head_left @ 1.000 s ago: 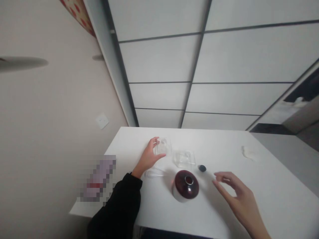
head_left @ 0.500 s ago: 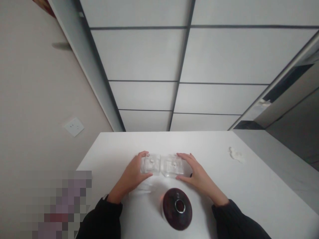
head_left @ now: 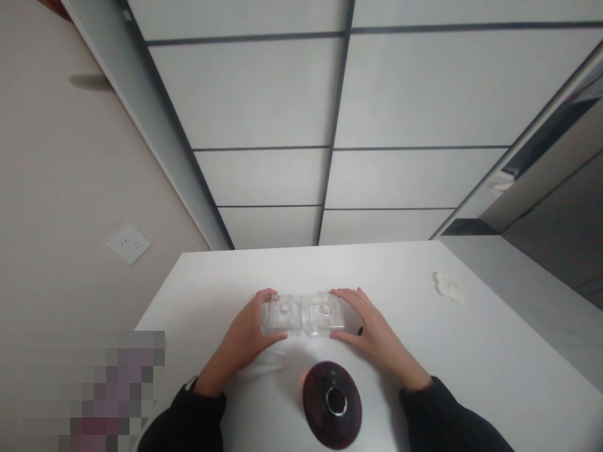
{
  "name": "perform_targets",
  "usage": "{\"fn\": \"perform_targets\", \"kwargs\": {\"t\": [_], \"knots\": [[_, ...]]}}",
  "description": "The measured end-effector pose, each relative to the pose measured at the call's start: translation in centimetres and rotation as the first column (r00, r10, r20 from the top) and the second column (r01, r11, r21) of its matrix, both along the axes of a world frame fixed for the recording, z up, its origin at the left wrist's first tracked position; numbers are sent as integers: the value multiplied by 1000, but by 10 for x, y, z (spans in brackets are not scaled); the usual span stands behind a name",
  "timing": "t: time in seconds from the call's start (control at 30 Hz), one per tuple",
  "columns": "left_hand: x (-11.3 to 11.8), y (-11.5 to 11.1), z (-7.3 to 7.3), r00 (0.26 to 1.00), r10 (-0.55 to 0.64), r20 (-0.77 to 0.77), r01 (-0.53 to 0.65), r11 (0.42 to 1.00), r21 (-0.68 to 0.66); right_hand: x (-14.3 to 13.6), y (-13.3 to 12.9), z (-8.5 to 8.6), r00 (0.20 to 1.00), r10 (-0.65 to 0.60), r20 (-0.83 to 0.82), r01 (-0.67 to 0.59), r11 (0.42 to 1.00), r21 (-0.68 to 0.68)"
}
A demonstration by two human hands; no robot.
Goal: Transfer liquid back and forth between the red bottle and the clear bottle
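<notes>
The left hand grips a clear box between thumb and fingers; the right hand grips a second box likewise. Both boxes are square, colourless and see-through, each with a small round shape in the middle. They sit side by side on the white table; whether they touch, I cannot tell. Nearer to the person is a dark red, shiny lid.
</notes>
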State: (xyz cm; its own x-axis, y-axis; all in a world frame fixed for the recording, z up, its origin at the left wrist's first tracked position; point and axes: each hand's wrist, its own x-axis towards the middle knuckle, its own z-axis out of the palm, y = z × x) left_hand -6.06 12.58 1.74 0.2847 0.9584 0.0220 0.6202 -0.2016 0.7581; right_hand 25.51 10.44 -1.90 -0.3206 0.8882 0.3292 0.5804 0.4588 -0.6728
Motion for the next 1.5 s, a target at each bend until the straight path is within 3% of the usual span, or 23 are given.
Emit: {"fn": "perform_targets", "kwargs": {"t": [0.37, 0.6, 0.73, 0.87, 1.0, 1.13, 1.33, 1.5], "knots": [[11, -6, 2, 999, 7, -41, -7, 1000, 3, -2, 0, -5, 1000, -9, -14, 9, 1000, 7], [9, -5, -8, 1000, -18, -9, 19, 999, 27, -1, -4, -1, 997, -27, -79, 25, 999, -25], [-4, -1, -14, 999, -20, 50, 17, 998, 66, 7, -7, 8, 977, -138, -166, 139, 990, -2], [-25, -4, -12, 995, 70, 72, -77, 992, 99, 19, -12, 15, 908, -319, -272, 347, 935, 64], [-39, -29, -3, 988, 146, 44, -150, 979, 136, 28, -30, 14, 825, -462, -326, 506, 860, 64], [-42, -63, -6, 989, 147, 11, -147, 978, 145, 27, -55, 12, 781, -532, -328, 563, 827, -1], [-44, -95, -21, 988, 151, -21, -145, 974, 174, 15, -80, 17, 800, -490, -345, 515, 857, -21], [-30, -111, -17, 998, 65, -18, -58, 966, 252, -9, -106, 17, 855, -345, -388, 387, 921, 34]]}}
